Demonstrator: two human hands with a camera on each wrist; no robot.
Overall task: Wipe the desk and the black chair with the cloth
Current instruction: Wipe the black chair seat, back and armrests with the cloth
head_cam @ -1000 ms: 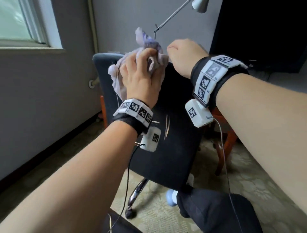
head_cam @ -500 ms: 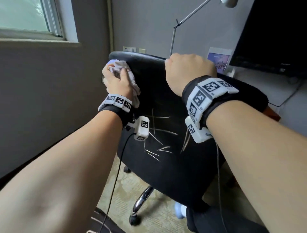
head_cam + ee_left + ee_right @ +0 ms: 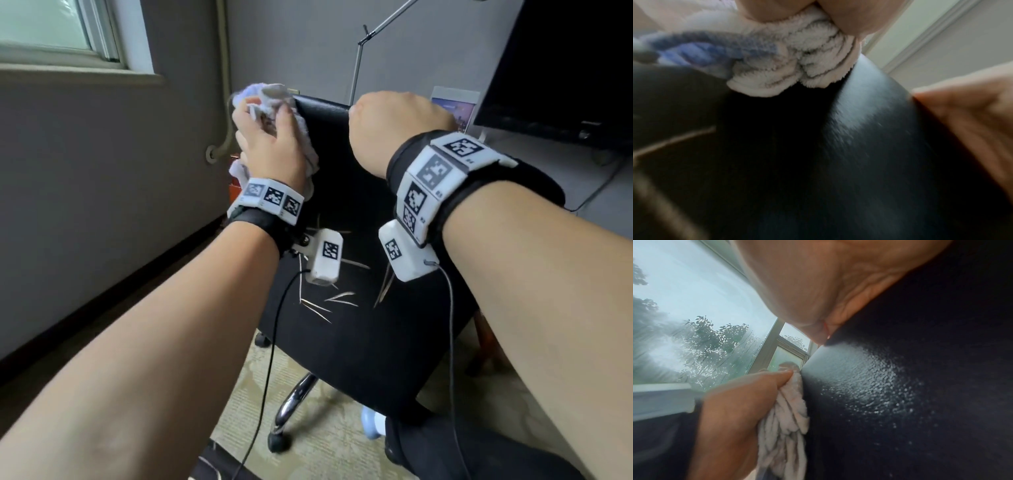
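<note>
cloth (image 3: 274,102): soft, light terry, bunched in the left hand (image 3: 270,144), pressed on the chair's top corner
black chair (image 3: 359,274): slick leather, swivels
right hand (image 3: 394,126): fist curled over backrest's top edge, bracing it
grab tip: keep cloth wadded

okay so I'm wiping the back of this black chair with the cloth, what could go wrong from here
The black chair stands on casters, so pressing the cloth with your left hand could roll or swivel it unless your right hand keeps gripping the top edge.

The left wrist cable hangs beside the seat and might snag on the chair base.

The backrest has light scratch marks; hard rubbing there may worsen them.
</note>
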